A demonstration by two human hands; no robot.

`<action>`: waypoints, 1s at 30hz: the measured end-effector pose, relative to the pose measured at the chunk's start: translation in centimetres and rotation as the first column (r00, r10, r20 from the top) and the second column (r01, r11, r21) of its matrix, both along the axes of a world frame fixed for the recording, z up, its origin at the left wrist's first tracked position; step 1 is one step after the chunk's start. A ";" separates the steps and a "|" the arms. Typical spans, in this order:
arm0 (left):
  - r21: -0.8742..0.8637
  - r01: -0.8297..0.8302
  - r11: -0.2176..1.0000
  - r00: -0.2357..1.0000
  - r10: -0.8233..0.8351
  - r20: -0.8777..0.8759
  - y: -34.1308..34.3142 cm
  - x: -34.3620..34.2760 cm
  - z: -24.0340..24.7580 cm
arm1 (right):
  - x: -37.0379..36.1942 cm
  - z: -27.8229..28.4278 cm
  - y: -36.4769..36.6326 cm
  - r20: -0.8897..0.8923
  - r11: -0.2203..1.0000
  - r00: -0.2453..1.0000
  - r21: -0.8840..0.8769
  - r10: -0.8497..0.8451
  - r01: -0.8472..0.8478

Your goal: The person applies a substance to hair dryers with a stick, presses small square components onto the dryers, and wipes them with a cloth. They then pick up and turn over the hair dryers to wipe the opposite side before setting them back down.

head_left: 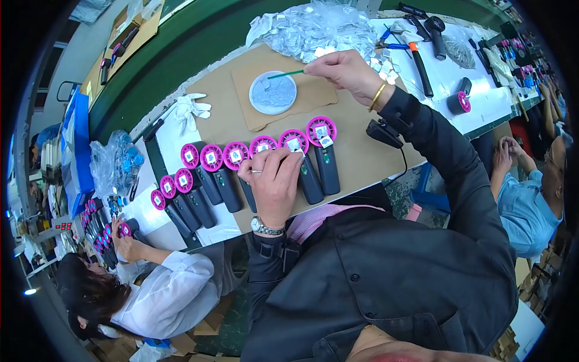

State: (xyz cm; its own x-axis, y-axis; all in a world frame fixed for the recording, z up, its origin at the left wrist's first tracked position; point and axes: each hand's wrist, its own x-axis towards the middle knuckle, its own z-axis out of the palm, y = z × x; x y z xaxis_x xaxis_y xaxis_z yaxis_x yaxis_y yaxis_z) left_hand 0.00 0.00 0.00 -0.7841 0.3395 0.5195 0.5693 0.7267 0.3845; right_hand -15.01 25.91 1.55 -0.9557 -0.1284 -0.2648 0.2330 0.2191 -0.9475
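Observation:
My right hand (345, 71) pinches a thin green stick (288, 74) above the table. Its far end reaches into a round white dish (272, 112) of bluish-grey paste (275, 94). My left hand (274, 181) is closed, its fingers curled over the row of dark-handled devices with round pink heads. A small white piece shows by its thumb tip, but whether the fingers grip it or a device is hidden. On the far-right device (325, 158) of the row, a white square sits on the pink head (321, 131); neighbouring heads carry similar squares.
Under the dish lies a cardboard sheet (325, 99). Behind it is a clear bag (319, 33) of white squares, with loose ones spilling beside it. An orange-and-black hammer (420, 69) and pliers lie right. A white glove (192, 111) lies left. A co-worker (163, 283) handles similar devices at left.

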 end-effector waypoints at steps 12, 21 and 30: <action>-0.040 -0.002 0.999 0.998 0.000 -0.062 -0.2 0.9 -0.7 | 2.1 -1.0 1.6 -0.063 0.993 0.992 0.022 -0.112 0.113; -0.041 -0.006 0.999 0.997 0.003 -0.079 -0.3 1.1 -1.2 | 2.4 1.5 2.2 -0.024 0.976 0.995 -0.196 -0.099 0.093; -0.034 -0.013 0.999 0.996 0.010 -0.087 -0.2 1.2 -1.3 | 3.6 3.9 2.5 -0.069 0.971 0.994 -0.227 -0.085 0.068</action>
State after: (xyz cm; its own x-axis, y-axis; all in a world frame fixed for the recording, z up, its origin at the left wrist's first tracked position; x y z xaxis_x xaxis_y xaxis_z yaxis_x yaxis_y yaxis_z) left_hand 1.24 -0.25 -1.30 -0.7403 0.3495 0.5743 0.5913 0.7450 0.3087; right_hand -11.38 28.42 5.44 -0.9815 -0.1017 -0.1625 0.1650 -0.0166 -0.9862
